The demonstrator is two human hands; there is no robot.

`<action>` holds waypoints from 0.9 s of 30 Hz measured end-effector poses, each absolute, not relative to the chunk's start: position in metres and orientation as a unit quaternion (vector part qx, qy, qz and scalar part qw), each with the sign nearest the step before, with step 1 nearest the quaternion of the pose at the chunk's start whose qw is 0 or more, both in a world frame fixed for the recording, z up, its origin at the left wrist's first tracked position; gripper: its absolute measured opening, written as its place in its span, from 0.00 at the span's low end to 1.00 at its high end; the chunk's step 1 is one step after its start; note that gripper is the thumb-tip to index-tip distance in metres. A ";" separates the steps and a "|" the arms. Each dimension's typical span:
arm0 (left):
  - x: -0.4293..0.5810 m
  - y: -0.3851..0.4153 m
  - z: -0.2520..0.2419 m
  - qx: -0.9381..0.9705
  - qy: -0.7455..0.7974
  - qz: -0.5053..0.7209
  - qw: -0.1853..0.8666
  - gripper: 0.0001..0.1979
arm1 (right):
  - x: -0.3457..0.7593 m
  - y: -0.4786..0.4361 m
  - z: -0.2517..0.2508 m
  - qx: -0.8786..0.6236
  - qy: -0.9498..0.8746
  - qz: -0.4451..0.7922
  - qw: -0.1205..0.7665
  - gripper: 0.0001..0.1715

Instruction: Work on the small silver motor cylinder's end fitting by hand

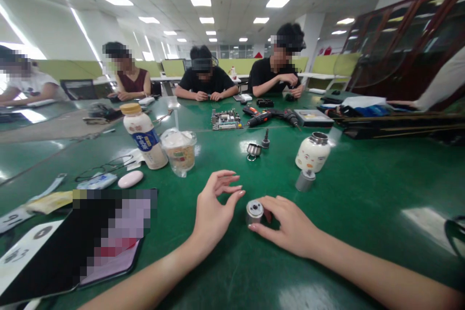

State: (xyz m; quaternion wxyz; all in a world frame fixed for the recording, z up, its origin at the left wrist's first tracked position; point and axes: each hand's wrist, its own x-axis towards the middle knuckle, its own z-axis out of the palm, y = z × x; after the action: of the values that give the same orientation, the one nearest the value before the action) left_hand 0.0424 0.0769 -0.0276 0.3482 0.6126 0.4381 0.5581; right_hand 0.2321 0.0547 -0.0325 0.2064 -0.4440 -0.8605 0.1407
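Observation:
A small silver metal cylinder (255,211), like a small motor, stands on the green table; its round top has a raised centre and small holes. My right hand (290,225) has its thumb and fingers closed around it. To the left of the cylinder, my left hand (215,206) holds nothing, its fingers curved and apart from the thumb. A second grey metal cylinder (305,181), with a small fitting on top, stands beyond my right hand. Behind it is a cream bottle (313,153) with its metal neck uncovered.
A steel cap (254,150) with a ring and a dark metal piece (266,139) lie mid-table. Beyond are a circuit board (227,119) and power drills (259,119). At left stand a drink bottle (147,140), a plastic cup (178,152) and a tablet case (119,242). Several people sit opposite.

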 end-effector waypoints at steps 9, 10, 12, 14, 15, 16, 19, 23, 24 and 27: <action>0.059 0.051 -0.015 0.678 0.384 0.528 0.338 0.20 | 0.234 0.055 -0.038 -0.439 -0.862 0.125 0.220 0.15; 0.058 0.051 -0.015 0.683 0.387 0.525 0.328 0.21 | 0.234 0.054 -0.038 -0.439 -0.862 0.124 0.221 0.15; 0.057 0.051 -0.017 0.687 0.389 0.524 0.319 0.21 | 0.234 0.054 -0.038 -0.438 -0.863 0.125 0.218 0.14; 0.056 0.051 -0.017 0.688 0.386 0.524 0.322 0.21 | 0.233 0.054 -0.037 -0.436 -0.865 0.125 0.216 0.14; 0.055 0.051 -0.017 0.692 0.380 0.521 0.325 0.20 | 0.233 0.054 -0.037 -0.436 -0.865 0.124 0.216 0.14; 0.055 0.051 -0.018 0.698 0.372 0.517 0.327 0.20 | 0.233 0.054 -0.036 -0.435 -0.865 0.125 0.218 0.14; 0.053 0.049 -0.019 0.723 0.345 0.502 0.326 0.19 | 0.233 0.055 -0.035 -0.435 -0.863 0.129 0.222 0.14; 0.052 0.050 -0.019 0.724 0.348 0.496 0.329 0.21 | 0.233 0.055 -0.036 -0.435 -0.863 0.134 0.221 0.14; 0.053 0.051 -0.018 0.718 0.354 0.499 0.332 0.22 | 0.233 0.055 -0.036 -0.436 -0.862 0.133 0.221 0.14; 0.055 0.053 -0.015 0.697 0.366 0.510 0.347 0.23 | 0.233 0.054 -0.036 -0.438 -0.861 0.131 0.221 0.13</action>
State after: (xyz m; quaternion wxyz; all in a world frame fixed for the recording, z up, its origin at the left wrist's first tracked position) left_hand 0.0555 0.0527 -0.0151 0.3469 0.6972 0.3657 0.5098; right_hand 0.2328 0.0542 -0.0363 0.2207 -0.4384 -0.8614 0.1311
